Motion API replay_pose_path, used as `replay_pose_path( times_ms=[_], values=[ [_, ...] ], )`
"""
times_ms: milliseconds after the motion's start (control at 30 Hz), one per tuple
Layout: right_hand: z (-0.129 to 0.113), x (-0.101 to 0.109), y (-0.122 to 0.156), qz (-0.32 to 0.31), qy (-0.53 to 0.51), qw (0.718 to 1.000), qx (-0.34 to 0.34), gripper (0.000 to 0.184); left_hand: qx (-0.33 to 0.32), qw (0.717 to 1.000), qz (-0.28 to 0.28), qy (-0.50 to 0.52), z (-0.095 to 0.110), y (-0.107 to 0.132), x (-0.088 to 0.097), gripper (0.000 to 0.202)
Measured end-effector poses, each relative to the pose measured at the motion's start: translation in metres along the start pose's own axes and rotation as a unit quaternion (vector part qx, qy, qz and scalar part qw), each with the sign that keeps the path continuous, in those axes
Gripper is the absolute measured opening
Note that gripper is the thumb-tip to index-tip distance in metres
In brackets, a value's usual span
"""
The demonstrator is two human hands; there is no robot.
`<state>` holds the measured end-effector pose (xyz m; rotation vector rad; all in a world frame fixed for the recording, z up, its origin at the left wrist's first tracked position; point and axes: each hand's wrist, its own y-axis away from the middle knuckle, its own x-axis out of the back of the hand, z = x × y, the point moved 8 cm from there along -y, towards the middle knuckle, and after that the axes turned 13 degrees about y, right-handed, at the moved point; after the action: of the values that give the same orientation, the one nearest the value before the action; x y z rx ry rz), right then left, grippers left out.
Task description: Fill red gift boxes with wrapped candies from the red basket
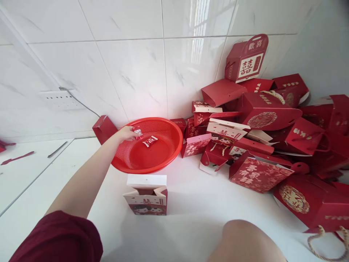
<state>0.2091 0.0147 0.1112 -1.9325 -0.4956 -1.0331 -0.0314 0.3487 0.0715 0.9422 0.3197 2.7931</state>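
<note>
1. Reaching in from 7 o'clock (clock centred on the basket): bare left forearm, left hand (125,134) at the 10 o'clock rim of the red plastic basket (152,158).
2. Left grip: fingertips pinching 1 small red-and-white packet (139,134), just inside that rim.
3. Packet no. 2 (150,141) lies in the basket, 4 o'clock from the pinched packet, near it.
4. Right hand out of view; cannot tell its grip.
5. At 6 o'clock, near the basket: 1 printed box (149,207), upright on the white tabletop (191,203), top open, white flap raised on the 12 o'clock side.
6. At 3 o'clock: heap of mostly red boxes (261,118), variously tilted. Topmost box (247,65) at 2 o'clock, by the tiled wall (131,69).
7. Near 10 o'clock: 1 plain red box (104,129) beside the basket.
</note>
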Motion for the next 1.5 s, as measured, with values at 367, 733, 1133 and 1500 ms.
replay_pose_path(
  times_ms=[367,733,1133,1500],
  values=[
    [0.065,0.053,-0.084,0.06,-0.067,0.985,-0.15,0.033,-0.248,0.947,-0.057,0.197,0.08,0.167,-0.03,0.032],
    [0.083,0.002,-0.099,0.07,-0.177,0.961,-0.203,0.033,-0.317,0.92,-0.09,0.212,0.076,0.192,-0.062,0.023],
    [0.078,-0.017,-0.1,0.027,-0.329,0.929,-0.168,0.031,-0.28,0.902,-0.209,0.253,0.071,0.198,-0.069,0.023],
    [0.085,-0.006,-0.094,0.074,-0.299,0.931,-0.195,0.021,-0.341,0.931,-0.102,0.083,0.084,0.214,-0.058,0.016]
  ],
)
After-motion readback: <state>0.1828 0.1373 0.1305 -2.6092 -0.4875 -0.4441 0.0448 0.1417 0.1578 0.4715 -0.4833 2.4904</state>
